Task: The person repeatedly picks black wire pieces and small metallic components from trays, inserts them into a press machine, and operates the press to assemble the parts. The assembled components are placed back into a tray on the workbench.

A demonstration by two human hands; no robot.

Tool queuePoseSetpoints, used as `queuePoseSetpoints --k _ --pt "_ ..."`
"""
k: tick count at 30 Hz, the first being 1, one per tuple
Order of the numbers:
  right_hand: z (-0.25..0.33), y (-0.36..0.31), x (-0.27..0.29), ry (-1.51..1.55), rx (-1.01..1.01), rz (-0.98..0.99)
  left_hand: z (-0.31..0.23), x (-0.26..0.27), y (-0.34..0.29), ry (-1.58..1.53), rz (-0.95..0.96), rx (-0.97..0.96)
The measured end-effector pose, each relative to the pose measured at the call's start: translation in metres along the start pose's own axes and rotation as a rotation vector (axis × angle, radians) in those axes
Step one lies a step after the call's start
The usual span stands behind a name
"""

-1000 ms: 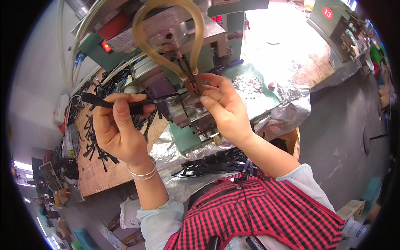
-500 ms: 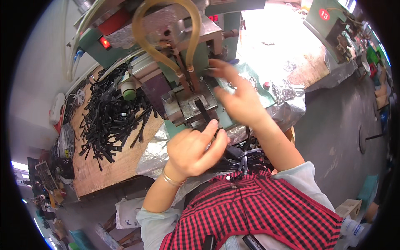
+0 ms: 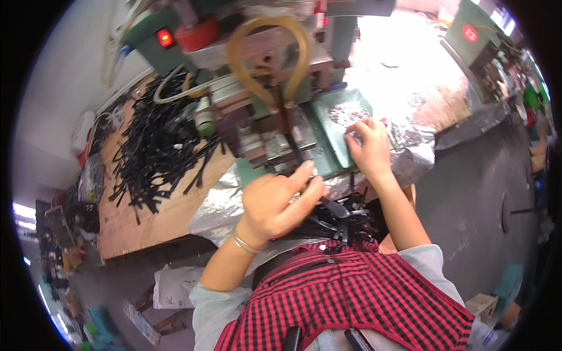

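My left hand [image 3: 270, 206] pinches a black strap [image 3: 295, 150] between thumb and fingertips. The far end of the strap lies at the metal fixture [image 3: 280, 150] of a green press machine, below its copper-coloured prongs [image 3: 284, 120]. Its near part hangs on past my fingers toward my lap. Off to the right, my right hand [image 3: 373, 151] is closed with its fingertips together, beside a scatter of small shiny metal pieces [image 3: 346, 113] on a green sheet. Whatever sits between those fingertips is too small to make out.
A large heap of black straps [image 3: 161, 137] lies on the wooden table to the left. More straps [image 3: 342, 217] gather near my lap. A yellowish hose [image 3: 237, 55] loops above the fixture. Crinkled silver foil [image 3: 216, 205] covers the table's front edge. Another green machine [image 3: 477, 41] stands far right.
My right hand has moved from beside the fixture right and nearer, to the small metal pieces, and its fingers have closed. My left hand keeps hold of the strap. The view has shifted.
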State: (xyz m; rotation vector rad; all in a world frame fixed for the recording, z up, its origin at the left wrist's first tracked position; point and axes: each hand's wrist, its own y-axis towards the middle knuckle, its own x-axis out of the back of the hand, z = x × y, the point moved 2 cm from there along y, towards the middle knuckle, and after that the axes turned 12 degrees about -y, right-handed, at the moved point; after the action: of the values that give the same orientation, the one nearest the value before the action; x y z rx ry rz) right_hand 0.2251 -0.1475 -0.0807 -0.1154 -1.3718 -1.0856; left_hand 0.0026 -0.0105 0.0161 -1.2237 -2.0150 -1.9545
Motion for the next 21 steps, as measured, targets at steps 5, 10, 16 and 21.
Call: queuePoseSetpoints --k 5,10,16,21 --pt "0.008 0.001 -0.004 0.003 0.016 -0.099 -0.037 0.019 -0.039 0.017 -0.086 0.255" --pt "0.003 0.001 0.008 0.102 0.024 -0.205 -0.04 0.112 -0.057 0.468 -0.663 0.491" --pt "0.018 0.014 0.011 0.364 -0.094 -0.141 0.086 0.123 -0.067 0.66 -0.039 0.648" --pt "0.014 0.007 -0.003 0.41 -0.151 -0.114 0.159 0.062 -0.183 0.926 0.167 0.896"
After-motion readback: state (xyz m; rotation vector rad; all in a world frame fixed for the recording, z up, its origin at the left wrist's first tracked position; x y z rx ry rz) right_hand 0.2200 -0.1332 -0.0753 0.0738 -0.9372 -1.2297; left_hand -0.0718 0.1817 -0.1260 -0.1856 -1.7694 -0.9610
